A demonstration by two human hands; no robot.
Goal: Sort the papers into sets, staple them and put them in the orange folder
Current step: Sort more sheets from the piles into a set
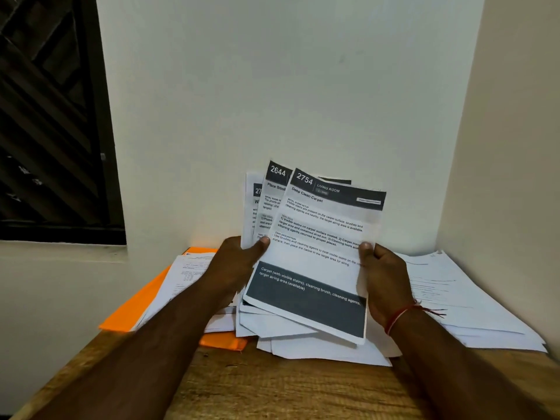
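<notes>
Papers (454,298) are spread in loose, overlapping drifts over the far part of the wooden table (272,389), against the wall corner, with the widest drift to the right. An orange folder (133,310) lies flat at the left, partly covered by a smaller stack (188,274) of printed sheets. Between the two, a fan of sheets (303,268) is held up over the table; whether its lower edges touch the loose sheets beneath cannot be told. The front sheet (321,225), headed 2754, is tilted clockwise, and a sheet headed 2644 (277,177) shows behind it.

The fan is pinched at its left edge by the left hand (239,262), with the thumb (262,242) pressed on the face and the fingers hidden behind. It is pinched the same way at its right edge by the right hand (385,280). A red thread (400,316) is worn on the right wrist.

The sheets are judged light, thin and limp, smooth enough to slide over one another, and easily creased. A hold at both side edges, about midway up, is judged best, so that the fan is kept from drooping or spilling. No stapler is seen.
</notes>
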